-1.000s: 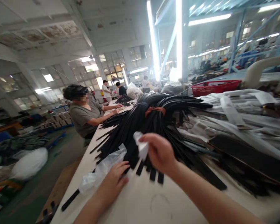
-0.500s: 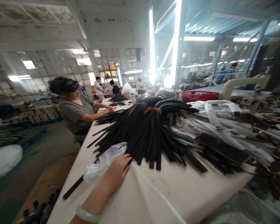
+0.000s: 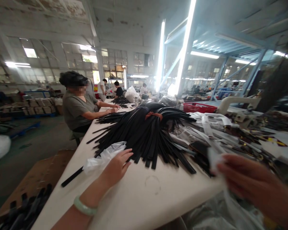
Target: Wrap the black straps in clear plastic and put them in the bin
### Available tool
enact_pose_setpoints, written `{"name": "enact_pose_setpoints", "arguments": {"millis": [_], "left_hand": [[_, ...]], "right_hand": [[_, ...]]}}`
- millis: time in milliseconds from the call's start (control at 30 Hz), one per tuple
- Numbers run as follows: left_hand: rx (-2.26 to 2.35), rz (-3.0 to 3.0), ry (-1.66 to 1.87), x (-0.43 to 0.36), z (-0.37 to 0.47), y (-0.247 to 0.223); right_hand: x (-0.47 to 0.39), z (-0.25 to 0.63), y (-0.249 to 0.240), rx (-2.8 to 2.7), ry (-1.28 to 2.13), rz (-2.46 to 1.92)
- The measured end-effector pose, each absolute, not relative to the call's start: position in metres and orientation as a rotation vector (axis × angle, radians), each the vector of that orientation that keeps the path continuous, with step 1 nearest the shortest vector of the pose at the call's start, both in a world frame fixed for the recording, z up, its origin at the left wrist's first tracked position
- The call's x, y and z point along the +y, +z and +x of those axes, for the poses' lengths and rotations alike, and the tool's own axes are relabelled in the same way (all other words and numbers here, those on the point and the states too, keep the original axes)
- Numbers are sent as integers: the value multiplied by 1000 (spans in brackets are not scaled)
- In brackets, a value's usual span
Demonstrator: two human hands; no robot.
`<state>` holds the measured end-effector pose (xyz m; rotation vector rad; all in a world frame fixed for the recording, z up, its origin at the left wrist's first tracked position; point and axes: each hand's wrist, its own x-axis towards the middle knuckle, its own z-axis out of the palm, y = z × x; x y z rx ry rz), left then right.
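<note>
Pinching film (image 3: 215, 156): right hand (image 3: 252, 182), right corner of table (image 3: 134, 198) | Left hand (image 3: 118, 164): thumb parted from fingers, by bag (image 3: 103, 159), left edge | Film: likely light, slippery; grip bunched part.

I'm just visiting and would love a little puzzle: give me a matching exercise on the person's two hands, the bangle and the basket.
Things:
1. Left hand
2. Right hand
3. Bangle
4. Basket

Places, colours or states:
A. Red
B. Beside the crumpled plastic, near the ends of the black straps
C. Holding a whitish film, blurred in the picture
D. Pale green

Right pairs: 1-B, 2-C, 3-D, 4-A.
</note>
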<state>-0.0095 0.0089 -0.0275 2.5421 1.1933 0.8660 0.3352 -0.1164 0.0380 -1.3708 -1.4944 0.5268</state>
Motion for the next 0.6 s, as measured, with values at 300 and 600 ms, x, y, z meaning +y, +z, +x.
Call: {"name": "enact_pose_setpoints", "arguments": {"millis": [300, 600], "left_hand": [[1006, 1650, 1087, -5, -15, -4], [1271, 1143, 1363, 25, -36, -32]], "right_hand": [[12, 143, -5, -1303, 1409, -991], [44, 108, -44, -1493, 1513, -952]]}}
